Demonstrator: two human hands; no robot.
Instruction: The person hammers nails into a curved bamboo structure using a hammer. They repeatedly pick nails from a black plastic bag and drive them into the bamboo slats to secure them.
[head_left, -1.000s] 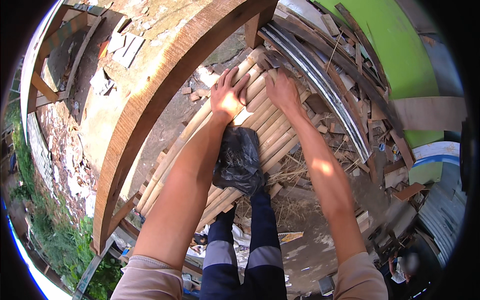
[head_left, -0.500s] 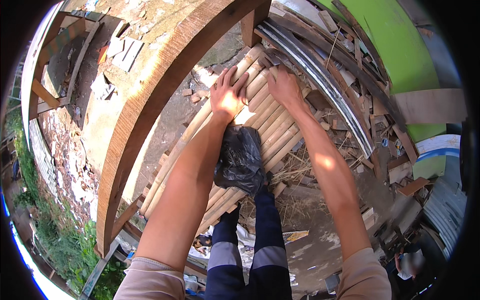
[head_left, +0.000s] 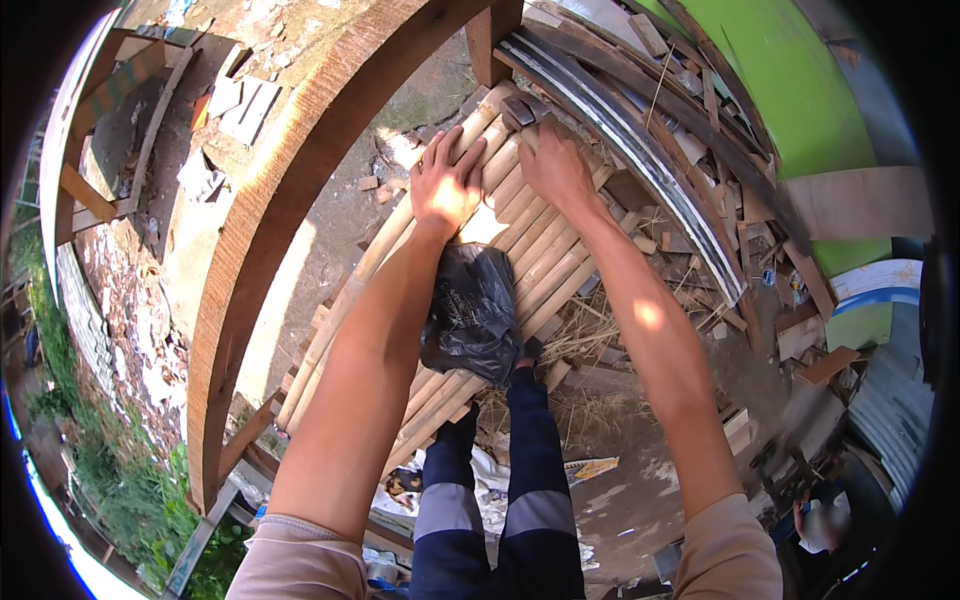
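Several bamboo poles (head_left: 555, 262) lie side by side as a slatted platform in front of me. My left hand (head_left: 446, 190) rests on the far left poles with its fingers apart, holding nothing. Just to its right, my right hand (head_left: 556, 170) is closed at the far end of the poles, gripping a hammer (head_left: 519, 111). Only the dark head shows beyond the fingers; the handle is hidden. A crumpled black plastic bag (head_left: 468, 315) sits on the poles between my forearms, nearer to me. What it contains is hidden.
A thick wooden beam (head_left: 262, 215) runs along the left and joins a post (head_left: 490, 45) at the far end. Stacked planks (head_left: 690, 150) lie to the right, before a green panel (head_left: 810, 90). Wood scraps and straw (head_left: 575, 350) litter the ground. Another person (head_left: 822, 522) is at lower right.
My right hand and the hammer have shifted slightly left, and more of the dark head shows. My left hand stays on the poles. The whole view has moved a little.
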